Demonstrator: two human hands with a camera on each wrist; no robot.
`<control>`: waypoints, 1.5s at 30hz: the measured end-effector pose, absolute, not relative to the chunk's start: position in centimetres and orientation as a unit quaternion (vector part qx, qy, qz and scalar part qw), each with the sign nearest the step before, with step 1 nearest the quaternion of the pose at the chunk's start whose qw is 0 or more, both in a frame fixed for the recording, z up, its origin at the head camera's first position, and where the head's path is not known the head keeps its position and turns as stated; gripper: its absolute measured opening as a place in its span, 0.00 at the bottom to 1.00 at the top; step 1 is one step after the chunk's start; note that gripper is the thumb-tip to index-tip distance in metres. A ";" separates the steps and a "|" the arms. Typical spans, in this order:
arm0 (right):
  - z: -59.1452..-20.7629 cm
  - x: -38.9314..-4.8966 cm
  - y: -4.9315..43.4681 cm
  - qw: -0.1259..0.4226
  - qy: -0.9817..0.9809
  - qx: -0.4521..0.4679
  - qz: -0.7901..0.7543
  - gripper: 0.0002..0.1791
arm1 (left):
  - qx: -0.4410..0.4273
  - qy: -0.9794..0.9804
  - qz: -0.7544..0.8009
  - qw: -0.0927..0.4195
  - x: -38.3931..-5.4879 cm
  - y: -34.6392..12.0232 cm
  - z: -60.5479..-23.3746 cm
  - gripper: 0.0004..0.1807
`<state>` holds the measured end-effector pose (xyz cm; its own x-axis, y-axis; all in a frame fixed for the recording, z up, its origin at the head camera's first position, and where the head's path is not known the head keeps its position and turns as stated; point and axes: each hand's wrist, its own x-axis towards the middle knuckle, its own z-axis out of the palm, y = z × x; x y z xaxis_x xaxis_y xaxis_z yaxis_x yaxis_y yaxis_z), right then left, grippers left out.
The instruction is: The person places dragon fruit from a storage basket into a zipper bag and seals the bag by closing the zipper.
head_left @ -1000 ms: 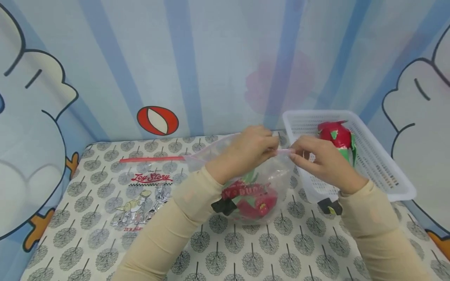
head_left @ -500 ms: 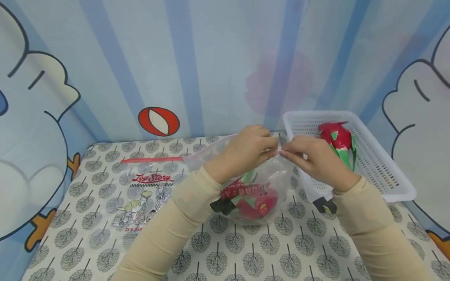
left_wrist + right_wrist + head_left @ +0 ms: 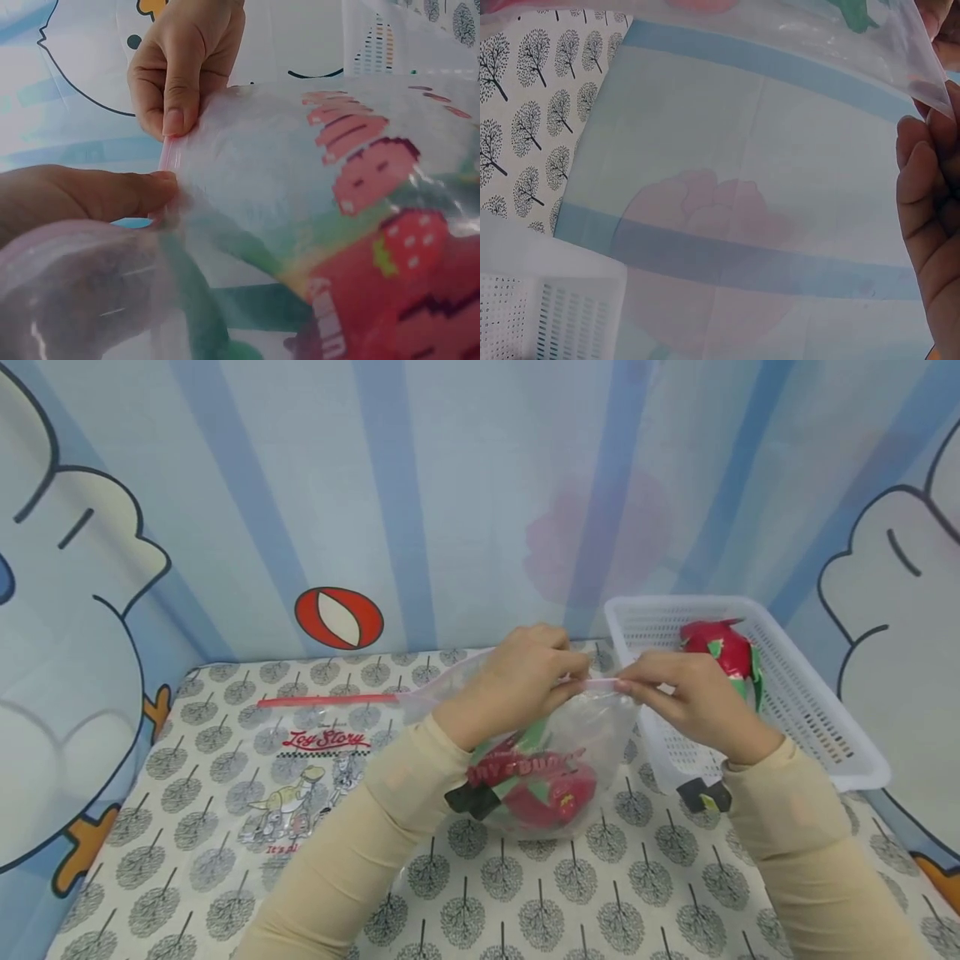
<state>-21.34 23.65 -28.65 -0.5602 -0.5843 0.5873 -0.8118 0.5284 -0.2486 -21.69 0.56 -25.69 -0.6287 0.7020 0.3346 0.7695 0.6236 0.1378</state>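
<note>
Bag (image 3: 315,777), red-edged, lies flat left of the hands. Left hand (image 3: 517,681) pinches the pink rim (image 3: 600,684) of a filled bag (image 3: 603,727), which spreads below both hands, red and green inside. Left wrist view alone gives a pixel-style strawberry (image 3: 412,241) sharply. Right hand (image 3: 690,702) pinches the same rim, just beside. Behind it, rightward: white basket (image 3: 813,693). Head view shows a red-and-green object (image 3: 717,646) within; right wrist view, just a basket corner. Writing: flat bag, "Toy Story"; filled bag, partial pink lettering, "BUD" legible.
</note>
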 end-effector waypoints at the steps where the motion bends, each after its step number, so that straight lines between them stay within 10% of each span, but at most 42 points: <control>1: -28.6 -21.3 23.7 0.222 -0.847 0.411 0.254 0.06 | -0.410 -0.894 -0.135 0.121 -21.7 0.5 -25.6 0.06; 34: -28.8 -21.1 25.1 0.229 -0.853 0.388 0.264 0.12 | -0.423 -0.890 -0.130 0.108 -21.7 -0.9 -25.9 0.07; 45: -28.9 -20.9 25.4 0.241 -0.870 0.355 0.241 0.10 | -0.350 -0.928 -0.116 0.045 -20.7 -2.9 -25.2 0.27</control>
